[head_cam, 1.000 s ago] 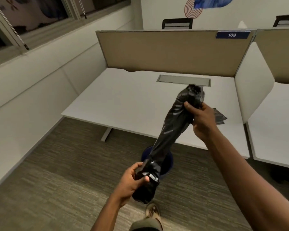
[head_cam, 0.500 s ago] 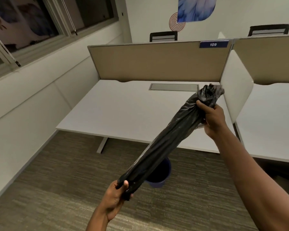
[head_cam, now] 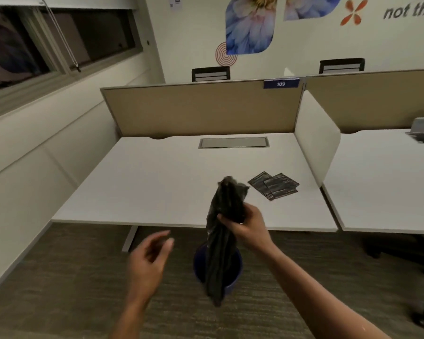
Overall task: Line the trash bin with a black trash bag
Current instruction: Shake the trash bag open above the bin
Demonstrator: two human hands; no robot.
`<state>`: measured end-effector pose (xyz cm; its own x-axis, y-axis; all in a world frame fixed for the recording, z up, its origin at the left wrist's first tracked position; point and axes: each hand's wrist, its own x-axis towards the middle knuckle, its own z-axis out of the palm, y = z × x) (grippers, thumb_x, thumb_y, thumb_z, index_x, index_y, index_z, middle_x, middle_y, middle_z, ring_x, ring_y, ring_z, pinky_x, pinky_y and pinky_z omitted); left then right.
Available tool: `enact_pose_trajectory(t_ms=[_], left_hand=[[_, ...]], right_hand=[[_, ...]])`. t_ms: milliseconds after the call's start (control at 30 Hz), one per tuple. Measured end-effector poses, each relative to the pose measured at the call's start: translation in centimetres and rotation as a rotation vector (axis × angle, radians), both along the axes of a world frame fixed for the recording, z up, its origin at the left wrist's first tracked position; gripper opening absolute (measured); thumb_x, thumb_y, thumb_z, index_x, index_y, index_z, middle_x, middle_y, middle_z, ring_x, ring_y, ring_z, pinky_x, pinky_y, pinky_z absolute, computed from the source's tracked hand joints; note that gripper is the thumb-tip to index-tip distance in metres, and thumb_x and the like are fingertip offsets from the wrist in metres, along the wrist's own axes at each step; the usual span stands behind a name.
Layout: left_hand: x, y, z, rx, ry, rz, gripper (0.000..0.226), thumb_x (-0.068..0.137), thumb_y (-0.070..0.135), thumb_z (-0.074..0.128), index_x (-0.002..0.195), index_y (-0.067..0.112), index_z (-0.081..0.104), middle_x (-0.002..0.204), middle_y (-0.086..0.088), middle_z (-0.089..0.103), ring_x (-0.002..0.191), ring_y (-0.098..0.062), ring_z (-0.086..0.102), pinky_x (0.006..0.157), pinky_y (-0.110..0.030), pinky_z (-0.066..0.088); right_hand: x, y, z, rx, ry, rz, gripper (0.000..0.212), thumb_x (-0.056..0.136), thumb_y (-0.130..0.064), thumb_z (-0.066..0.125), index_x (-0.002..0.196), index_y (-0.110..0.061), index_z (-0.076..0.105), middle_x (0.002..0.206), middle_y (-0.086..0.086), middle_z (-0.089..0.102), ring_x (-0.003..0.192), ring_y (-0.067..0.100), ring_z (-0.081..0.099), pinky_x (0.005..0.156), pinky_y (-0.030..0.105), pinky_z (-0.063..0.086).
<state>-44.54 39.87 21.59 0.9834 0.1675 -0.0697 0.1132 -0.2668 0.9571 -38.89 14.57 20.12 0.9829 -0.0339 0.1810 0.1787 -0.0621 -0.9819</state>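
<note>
White desk, grey carpet

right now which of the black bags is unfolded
The black trash bag gripped near its top by the right hand, hanging bunched over the blue bin. The other bags lie folded flat on the desk.

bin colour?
Dark blue bin, on the floor behind the hanging bag; head view.

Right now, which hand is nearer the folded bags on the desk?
Right. The right hand holds the black trash bag just in front of the folded bags; the left hand hangs open, lower and farther left.
</note>
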Motion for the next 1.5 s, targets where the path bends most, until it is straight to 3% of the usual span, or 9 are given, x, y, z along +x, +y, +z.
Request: enact_pose_trajectory(t_ms=[133,233,367,600,700,867,1067,1233,1500], left_hand=[[3.4,-4.9,5.3,0.065,-0.184,-0.125,0.041,0.078,0.063,0.074,0.109,0.036,0.076,0.098,0.016,0.079,0.091,0.004,0.073,0.073,-0.015,0.06],[5.2,-6.2,6.1,0.112,-0.214,-0.137,0.028,0.08,0.048,0.084,0.104,0.037,0.076,0.094,0.016,0.078,0.082,0.004,0.073,0.068,-0.021,0.063],[6.0,-5.5,4.7,0.011,-0.187,-0.144,0.016,0.09,0.022,0.079,0.101,0.033,0.08,0.094,0.013,0.08,0.09,-0.005,0.075,0.078,-0.039,0.066],[6.2,-3.8,4.6,-0.133,-0.155,-0.375,0.025,0.083,0.009,0.083,0.101,0.026,0.082,0.099,0.0,0.082,0.098,-0.019,0.077,0.084,-0.033,0.064],[6.8,-2.2,5.2,-0.144,-0.114,-0.457,0.023,0.087,0.006,0.079,0.103,0.022,0.083,0.102,-0.003,0.082,0.1,-0.019,0.076,0.08,-0.024,0.061],[8.0,-0.2,6.2,-0.239,0.047,-0.613,0.032,0.093,-0.001,0.069,0.108,0.023,0.082,0.11,-0.006,0.081,0.104,-0.017,0.075,0.086,-0.029,0.062],[8.7,0.8,5.3,-0.398,0.038,-0.547,0.036,0.086,0.019,0.077,0.122,0.014,0.076,0.124,-0.015,0.076,0.113,-0.025,0.074,0.089,-0.035,0.063],[8.2,1.7,4.8,-0.478,0.06,-0.245,0.025,0.078,0.031,0.079,0.1,0.022,0.083,0.1,-0.001,0.082,0.097,-0.016,0.074,0.075,-0.029,0.058],[7.7,1.1,4.1,-0.643,0.048,0.016,0.015,0.096,0.01,0.067,0.091,0.021,0.077,0.089,0.001,0.08,0.093,-0.018,0.076,0.08,-0.034,0.056]], right_hand=[[-0.7,3.9,0.4,-0.197,-0.088,-0.064,0.026,0.084,-0.023,0.085,0.108,-0.028,0.077,0.098,-0.014,0.081,0.093,0.002,0.076,0.079,0.021,0.061],[-0.8,4.8,0.9,-0.251,-0.155,-0.075,0.033,0.085,-0.026,0.084,0.116,-0.019,0.076,0.105,-0.006,0.081,0.099,0.007,0.075,0.087,0.034,0.063],[-1.1,3.4,1.5,-0.295,-0.171,0.012,0.05,0.083,-0.057,0.079,0.124,-0.03,0.072,0.115,-0.014,0.077,0.104,0.002,0.073,0.08,0.025,0.063],[0.4,-1.0,3.0,-0.161,-0.138,-0.012,0.017,0.096,-0.003,0.069,0.105,-0.01,0.081,0.092,-0.005,0.081,0.088,0.011,0.075,0.075,0.026,0.059],[1.9,-3.3,4.4,-0.22,-0.049,0.024,0.023,0.098,0.002,0.063,0.112,-0.006,0.079,0.099,0.007,0.08,0.095,0.028,0.073,0.084,0.043,0.061],[4.5,-5.1,6.4,-0.381,0.067,0.159,0.026,0.102,-0.003,0.06,0.109,-0.018,0.08,0.101,0.006,0.078,0.095,0.03,0.068,0.079,0.039,0.053],[5.7,-5.4,5.7,-0.197,0.1,0.061,0.018,0.1,-0.008,0.065,0.109,-0.016,0.079,0.097,0.003,0.082,0.092,0.018,0.075,0.075,0.038,0.054],[4.5,-6.2,4.4,0.013,0.07,0.006,0.016,0.099,-0.009,0.067,0.111,-0.009,0.078,0.103,0.011,0.081,0.094,0.021,0.074,0.075,0.037,0.054],[-0.4,-5.9,2.1,0.036,0.04,0.155,0.01,0.088,-0.009,0.076,0.086,-0.018,0.078,0.09,0.009,0.077,0.085,0.018,0.071,0.075,0.03,0.058]])
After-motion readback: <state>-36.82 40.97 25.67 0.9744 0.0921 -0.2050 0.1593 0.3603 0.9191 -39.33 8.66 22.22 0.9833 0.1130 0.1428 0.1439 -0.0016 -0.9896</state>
